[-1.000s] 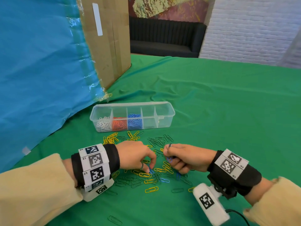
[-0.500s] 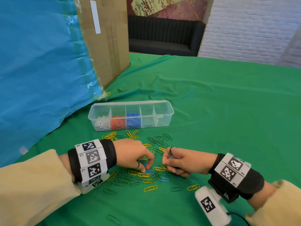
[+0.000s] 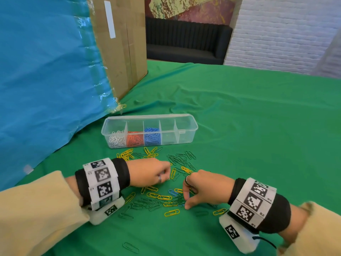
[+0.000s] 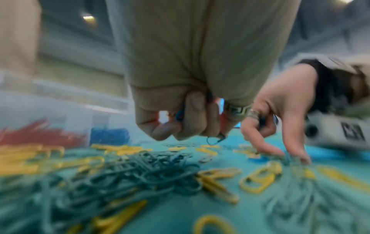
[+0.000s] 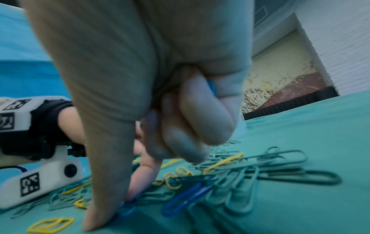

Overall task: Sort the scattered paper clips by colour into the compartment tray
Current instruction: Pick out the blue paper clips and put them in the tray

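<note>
My sleeves (image 3: 33,209) were pale beige, my wrist bands (image 3: 100,183) black with white black-patterned tags. The cloth (image 3: 239,126) was green, strewn with yellow clips (image 3: 171,212), dark green clips (image 3: 177,159) and blue clips (image 5: 186,198). The clear tray (image 3: 186,124) held white, red and blue heaps.

Much of the detail is lost to blur, curled fingers and the frame edges.
The left wrist view is smeared: the paper clips (image 4: 140,171) nearest the lens and the tray (image 4: 60,110) lose their outlines. The left hand (image 3: 151,171) curls over something blue, mostly hidden. The right hand (image 3: 201,189) covers the clip under its thumb. Both sleeves (image 3: 27,209) run off the head view's bottom edge.
</note>
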